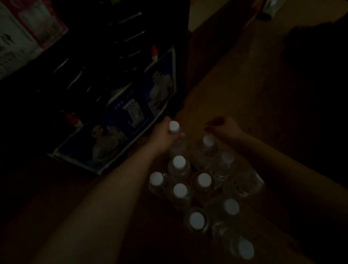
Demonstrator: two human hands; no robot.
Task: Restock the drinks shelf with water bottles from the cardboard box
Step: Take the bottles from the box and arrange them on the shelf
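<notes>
Left hand (164,132) grips the neck of the far-left water bottle (177,144), fingers curled just under its white cap. Right hand (221,127) hovers loosely curled over the neighbouring bottle (206,152); contact unclear in the dim light. Bottles probably full: heavy, smooth, thin-walled, so hold at neck or shoulder. Cluster of capped bottles (195,193) stands near; blue printed carton (125,119) crowds the left.

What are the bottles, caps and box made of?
Bottles: clear, glossy plastic by the look; you can see through their walls.
Caps: opaque white, matte, likely plastic.
Box: brown, dull, seemingly cardboard; too dark to be sure.
</notes>
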